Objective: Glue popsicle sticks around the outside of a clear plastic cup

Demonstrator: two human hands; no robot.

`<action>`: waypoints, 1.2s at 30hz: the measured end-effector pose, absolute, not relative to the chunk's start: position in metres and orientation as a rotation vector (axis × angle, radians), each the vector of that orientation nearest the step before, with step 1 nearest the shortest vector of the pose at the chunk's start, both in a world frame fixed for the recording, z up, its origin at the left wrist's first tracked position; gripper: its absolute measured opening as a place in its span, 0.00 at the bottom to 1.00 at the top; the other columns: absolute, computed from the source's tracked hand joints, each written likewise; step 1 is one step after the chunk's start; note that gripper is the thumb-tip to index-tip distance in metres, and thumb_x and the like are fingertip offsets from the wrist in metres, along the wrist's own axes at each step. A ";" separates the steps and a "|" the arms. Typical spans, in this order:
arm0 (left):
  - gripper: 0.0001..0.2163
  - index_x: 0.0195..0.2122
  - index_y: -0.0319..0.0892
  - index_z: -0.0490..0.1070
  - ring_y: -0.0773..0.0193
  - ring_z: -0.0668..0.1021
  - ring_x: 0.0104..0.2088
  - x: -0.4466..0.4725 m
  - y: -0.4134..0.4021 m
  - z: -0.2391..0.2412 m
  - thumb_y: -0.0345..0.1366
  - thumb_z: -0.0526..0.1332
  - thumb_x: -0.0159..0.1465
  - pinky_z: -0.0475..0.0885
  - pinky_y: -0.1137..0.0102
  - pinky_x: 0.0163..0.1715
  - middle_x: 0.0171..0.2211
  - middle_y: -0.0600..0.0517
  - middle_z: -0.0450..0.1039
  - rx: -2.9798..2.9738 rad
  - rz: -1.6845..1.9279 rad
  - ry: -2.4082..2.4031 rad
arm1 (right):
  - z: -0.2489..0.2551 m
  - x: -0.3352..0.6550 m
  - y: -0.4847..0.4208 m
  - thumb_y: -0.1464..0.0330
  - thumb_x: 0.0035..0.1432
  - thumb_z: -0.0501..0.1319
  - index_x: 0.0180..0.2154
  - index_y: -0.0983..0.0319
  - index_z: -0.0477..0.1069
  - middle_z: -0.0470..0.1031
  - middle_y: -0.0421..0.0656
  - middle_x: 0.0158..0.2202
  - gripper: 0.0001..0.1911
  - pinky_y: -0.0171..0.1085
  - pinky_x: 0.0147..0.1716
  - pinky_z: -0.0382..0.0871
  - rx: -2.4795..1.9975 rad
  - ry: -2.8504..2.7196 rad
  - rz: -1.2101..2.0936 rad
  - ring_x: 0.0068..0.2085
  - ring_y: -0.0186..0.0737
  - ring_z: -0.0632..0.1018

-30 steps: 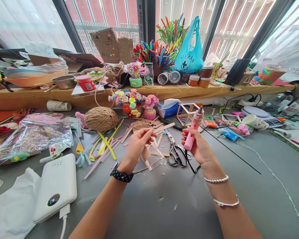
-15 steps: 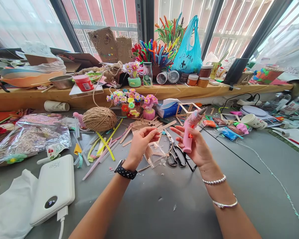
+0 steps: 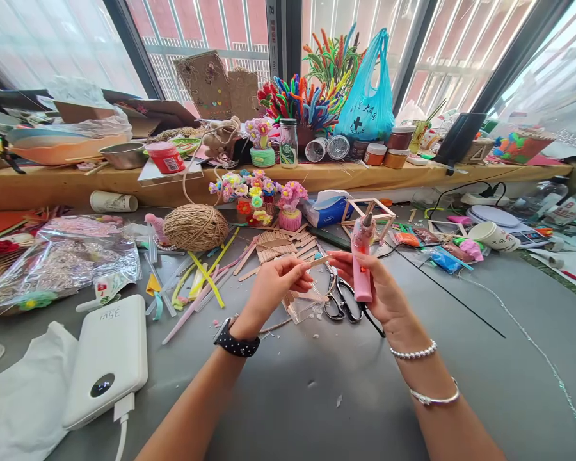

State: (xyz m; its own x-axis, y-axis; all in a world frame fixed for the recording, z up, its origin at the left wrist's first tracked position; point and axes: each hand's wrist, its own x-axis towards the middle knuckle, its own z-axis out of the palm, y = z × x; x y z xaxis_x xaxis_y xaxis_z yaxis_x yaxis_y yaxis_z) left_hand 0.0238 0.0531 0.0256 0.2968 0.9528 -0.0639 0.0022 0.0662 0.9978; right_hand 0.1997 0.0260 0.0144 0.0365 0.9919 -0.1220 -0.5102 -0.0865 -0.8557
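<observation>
My left hand (image 3: 281, 285) pinches one end of a wooden craft stick (image 3: 320, 260), which points right. The fingertips of my right hand (image 3: 381, 288) are at the stick's other end; whether they press on it I cannot tell. That same hand is wrapped round a pink hot glue gun (image 3: 362, 269), its nozzle pointing up. Below and between the hands lie black-handled scissors (image 3: 343, 301) and a clear plastic piece partly hidden by my left hand. Behind them is a pile of loose craft sticks (image 3: 273, 245). An open frame of sticks (image 3: 388, 221) stands behind the glue gun.
A twine ball (image 3: 196, 227), yellow strips (image 3: 216, 288) and pipe-cleaner flowers (image 3: 290, 192) lie beyond my left hand. A white power bank (image 3: 108, 358) sits at left. A blue tissue pack (image 3: 329, 208) stands behind; a thin black rod (image 3: 451, 291) and a scale (image 3: 492, 216) are right.
The glue gun has turned from leaning right to nearly upright. My right fingers have come to the stick's free end, and the stick has dropped slightly. The view has shifted a little.
</observation>
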 end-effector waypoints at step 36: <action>0.12 0.25 0.37 0.73 0.76 0.72 0.18 -0.014 0.045 0.010 0.40 0.69 0.44 0.69 0.81 0.21 0.19 0.56 0.73 0.757 1.112 0.991 | 0.015 0.195 0.021 0.53 0.50 0.59 0.31 0.63 0.69 0.72 0.41 0.27 0.18 0.29 0.21 0.63 -1.267 -0.893 0.844 0.25 0.30 0.71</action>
State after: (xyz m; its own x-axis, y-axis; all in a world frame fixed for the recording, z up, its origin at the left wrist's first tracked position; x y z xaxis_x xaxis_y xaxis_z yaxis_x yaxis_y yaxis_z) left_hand -0.0135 0.0450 0.0104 0.1260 0.9578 -0.2583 -0.3663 0.2869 0.8852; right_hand 0.1955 0.0205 0.0154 0.4219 0.9024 0.0870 -0.0354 0.1123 -0.9930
